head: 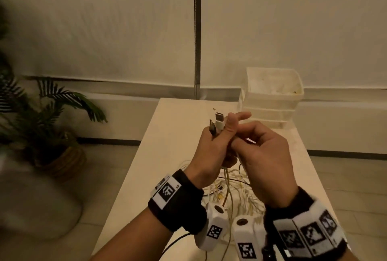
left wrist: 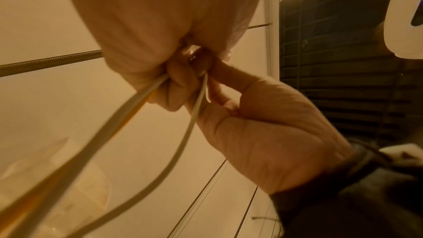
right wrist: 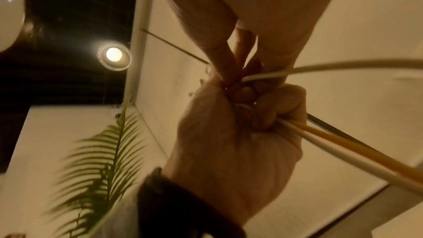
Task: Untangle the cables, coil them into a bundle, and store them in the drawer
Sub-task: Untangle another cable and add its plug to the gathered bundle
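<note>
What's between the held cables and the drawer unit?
Nothing visible. Both hands, left and right, grip the cables above the table; only bare tabletop lies before the drawer unit at the far right corner.

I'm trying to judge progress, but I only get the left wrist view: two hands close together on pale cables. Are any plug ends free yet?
Observer: Yes. In the head view a white USB plug and a black plug stick up out of the left hand.
Operator: Is the rest untangled?
Observer: No. A loose tangle of cables lies on the table below, with strands running up to the left hand and the right hand.
Operator: Where's the storage?
Observer: White stacked drawers stand at the table's far right corner, apart from both hands.
</note>
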The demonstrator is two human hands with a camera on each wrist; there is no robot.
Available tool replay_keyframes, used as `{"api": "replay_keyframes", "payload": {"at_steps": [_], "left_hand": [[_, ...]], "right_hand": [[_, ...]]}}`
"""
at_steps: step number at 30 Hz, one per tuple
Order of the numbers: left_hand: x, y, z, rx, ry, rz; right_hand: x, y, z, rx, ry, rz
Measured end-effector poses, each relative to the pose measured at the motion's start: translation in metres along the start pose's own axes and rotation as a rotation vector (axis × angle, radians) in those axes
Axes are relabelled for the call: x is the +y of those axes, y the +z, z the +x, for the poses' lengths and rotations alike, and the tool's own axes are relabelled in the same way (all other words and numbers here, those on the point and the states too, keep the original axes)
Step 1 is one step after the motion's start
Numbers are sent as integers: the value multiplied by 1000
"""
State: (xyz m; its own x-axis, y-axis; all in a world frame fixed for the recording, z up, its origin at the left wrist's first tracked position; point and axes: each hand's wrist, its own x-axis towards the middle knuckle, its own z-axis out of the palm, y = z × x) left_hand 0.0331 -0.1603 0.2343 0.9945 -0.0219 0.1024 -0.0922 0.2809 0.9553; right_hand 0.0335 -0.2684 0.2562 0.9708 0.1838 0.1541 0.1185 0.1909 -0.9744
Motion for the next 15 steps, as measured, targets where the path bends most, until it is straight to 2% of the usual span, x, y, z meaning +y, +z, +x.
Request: {"api": "replay_keyframes", "payload": {"at_steps": [5, 8, 11, 15], "left_hand": [[-2, -9, -7, 64, -62, 31], [0, -15, -10, 91, -19, 137], [12, -30, -6, 168, 93, 183], [46, -52, -4, 126, 72, -132]], "right_hand": [[18, 11, -10, 75, -19, -53], [26, 9, -18, 67, -55, -161], [35, 1, -28, -40, -49, -290], [52, -18, -33, -268, -64, -492]]}}
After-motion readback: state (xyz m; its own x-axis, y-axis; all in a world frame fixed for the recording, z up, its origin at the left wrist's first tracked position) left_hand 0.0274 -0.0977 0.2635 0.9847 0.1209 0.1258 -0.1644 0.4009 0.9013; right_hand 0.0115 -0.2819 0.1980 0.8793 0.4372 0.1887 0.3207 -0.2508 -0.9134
